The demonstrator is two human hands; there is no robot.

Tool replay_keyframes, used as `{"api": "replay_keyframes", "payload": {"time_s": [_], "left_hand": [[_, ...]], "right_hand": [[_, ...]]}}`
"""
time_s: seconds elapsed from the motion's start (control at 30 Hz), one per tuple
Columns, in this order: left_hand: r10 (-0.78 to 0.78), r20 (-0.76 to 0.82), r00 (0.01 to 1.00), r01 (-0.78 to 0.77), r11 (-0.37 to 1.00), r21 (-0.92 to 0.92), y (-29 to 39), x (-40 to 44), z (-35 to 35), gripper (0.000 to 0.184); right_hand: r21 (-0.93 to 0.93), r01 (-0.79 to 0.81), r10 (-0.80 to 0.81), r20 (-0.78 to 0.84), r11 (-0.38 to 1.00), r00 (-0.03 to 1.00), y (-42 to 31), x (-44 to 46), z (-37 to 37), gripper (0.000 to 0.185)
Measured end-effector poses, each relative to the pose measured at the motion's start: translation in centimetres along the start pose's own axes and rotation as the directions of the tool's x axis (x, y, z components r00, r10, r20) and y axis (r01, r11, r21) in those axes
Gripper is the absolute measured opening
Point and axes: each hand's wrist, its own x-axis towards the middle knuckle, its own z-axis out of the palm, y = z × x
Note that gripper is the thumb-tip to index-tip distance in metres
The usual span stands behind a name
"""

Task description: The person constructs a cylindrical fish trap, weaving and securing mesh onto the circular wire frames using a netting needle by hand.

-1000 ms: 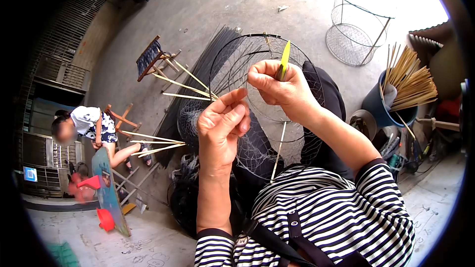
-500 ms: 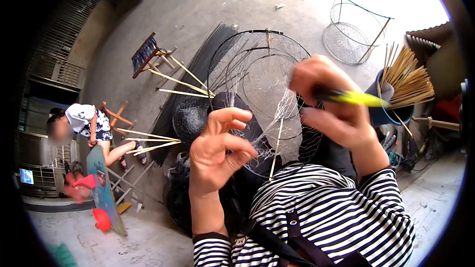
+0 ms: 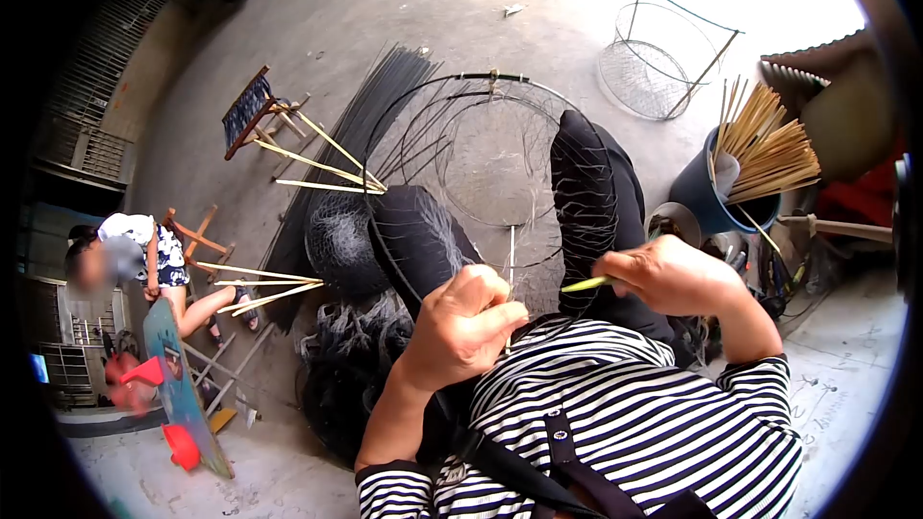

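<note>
My left hand (image 3: 466, 325) is closed in a pinch at the near side of a round wire frame (image 3: 457, 77) on my lap. Whatever its fingertips pinch is too fine to make out. A thin pale stick (image 3: 511, 245) of the frame runs down beside those fingertips. In my right hand (image 3: 681, 274) is a yellow-green netting needle (image 3: 586, 284), its tip pointing left toward my left hand. Fine netting (image 3: 588, 216) drapes from the frame over my dark-clothed knees.
A blue bucket (image 3: 699, 181) of bamboo sticks (image 3: 769, 144) stands at right. Another netted frame (image 3: 639, 77) is on the floor behind. Dark rods (image 3: 361, 115), a wooden stool (image 3: 252, 113) and bundled netting (image 3: 341, 235) lie left. A person (image 3: 144, 240) sits farther left by a board (image 3: 183, 384).
My right hand has come down with the netting needle, which now points left. My left hand has moved slightly right and its fingers have closed into a pinch. The view has shifted slightly.
</note>
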Motion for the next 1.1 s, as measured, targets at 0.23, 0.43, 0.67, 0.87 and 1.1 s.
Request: {"api": "replay_keyframes", "payload": {"time_s": [0.23, 0.43, 0.67, 0.87, 1.1], "left_hand": [[0.050, 0.107, 0.993, -0.067, 0.986, 0.155, 0.5, -0.5, 1.0, 0.013], [0.072, 0.148, 0.986, -0.096, 0.983, 0.157, 0.1, -1.8, 2.5, 0.008], [0.041, 0.108, 0.993, -0.053, 0.992, 0.115, 0.0, -1.7, 2.6, 0.008], [0.040, 0.092, 0.995, -0.050, 0.993, 0.110, 0.0, -1.7, 2.7, 0.009], [0.037, 0.072, 0.997, -0.045, 0.993, 0.107, 0.0, -1.9, 3.0, 0.009]], "right_hand": [[0.681, 0.729, 0.346, -0.701, 0.067, 0.623, 5.2, 2.7, -1.2, 0.018], [0.213, 0.108, 0.142, -0.879, 0.971, 0.454, 1.8, 6.6, -1.9, 0.036], [-0.228, -0.238, -0.126, -0.918, 0.944, 0.377, 2.0, 9.2, -2.2, 0.040], [-0.323, -0.318, -0.170, -0.889, 0.891, 0.426, 1.9, 9.4, -2.5, 0.046], [-0.338, -0.320, -0.149, -0.858, 0.885, 0.492, 1.2, 9.1, -1.0, 0.046]]}}
